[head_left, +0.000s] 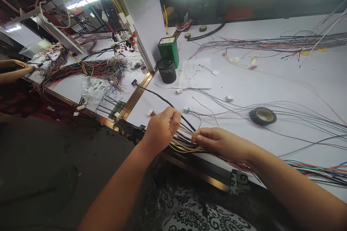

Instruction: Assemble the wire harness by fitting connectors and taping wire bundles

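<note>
My left hand (163, 125) is closed round a bundle of thin wires near the table's front edge. A white connector (151, 112) with red wires pokes out past its knuckles. To its right, my right hand (213, 139) pinches the same wires (187, 131) between thumb and fingertips. Yellow and black wires (184, 148) hang below the stretch between both hands. A black sleeved cable (162, 98) passes behind the left hand, ending in a dark connector (134, 82). Just beyond, a white-and-green connector (186, 110) lies on the table.
A black tape roll (262, 116) lies to the right, with loose wires across it. Behind stand a black cup (166, 70) and a green box (168, 50) beside a printed sheet (193, 74). A large wire heap (89, 70) lies left; another person's hands (20, 65) work there.
</note>
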`<state>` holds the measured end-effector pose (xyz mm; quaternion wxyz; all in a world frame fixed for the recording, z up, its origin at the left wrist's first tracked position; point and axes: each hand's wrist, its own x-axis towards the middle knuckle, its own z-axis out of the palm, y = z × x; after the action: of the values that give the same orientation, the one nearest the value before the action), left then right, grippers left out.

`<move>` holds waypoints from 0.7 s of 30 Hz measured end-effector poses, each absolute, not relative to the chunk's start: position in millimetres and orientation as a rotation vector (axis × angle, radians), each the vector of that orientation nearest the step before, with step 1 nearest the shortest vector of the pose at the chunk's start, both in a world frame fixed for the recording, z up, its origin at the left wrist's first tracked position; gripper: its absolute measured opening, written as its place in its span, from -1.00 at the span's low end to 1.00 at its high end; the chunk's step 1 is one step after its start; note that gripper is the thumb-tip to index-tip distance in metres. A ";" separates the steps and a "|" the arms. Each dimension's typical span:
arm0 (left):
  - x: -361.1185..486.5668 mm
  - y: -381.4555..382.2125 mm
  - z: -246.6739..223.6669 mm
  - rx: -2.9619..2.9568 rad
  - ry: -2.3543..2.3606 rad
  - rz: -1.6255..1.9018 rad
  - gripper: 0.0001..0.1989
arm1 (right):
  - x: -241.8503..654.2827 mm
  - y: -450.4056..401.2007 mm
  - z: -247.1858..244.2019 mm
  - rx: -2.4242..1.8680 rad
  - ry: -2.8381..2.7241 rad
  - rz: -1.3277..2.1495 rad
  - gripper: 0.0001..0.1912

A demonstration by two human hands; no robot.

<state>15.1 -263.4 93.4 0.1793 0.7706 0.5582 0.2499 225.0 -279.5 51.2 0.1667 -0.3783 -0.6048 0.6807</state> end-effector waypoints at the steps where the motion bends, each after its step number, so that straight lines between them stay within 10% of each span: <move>1: 16.1 -259.9 92.5 2.140 1.578 0.688 -0.74 | 224.7 -280.4 48.5 -1.089 -1.666 1.957 -0.68; 9: 32.8 -257.5 57.0 1.086 1.225 0.912 -0.42 | 212.6 -283.9 34.0 -1.220 -1.234 2.037 -0.66; 21: 50.6 -282.0 26.2 0.851 1.058 0.797 -0.66 | 212.1 -280.3 32.6 -1.059 -1.260 2.071 -0.58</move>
<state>50.6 -282.0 26.2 0.7057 0.3830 0.4760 0.3588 212.1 -280.3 32.6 0.2455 -0.3881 -0.4616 0.7590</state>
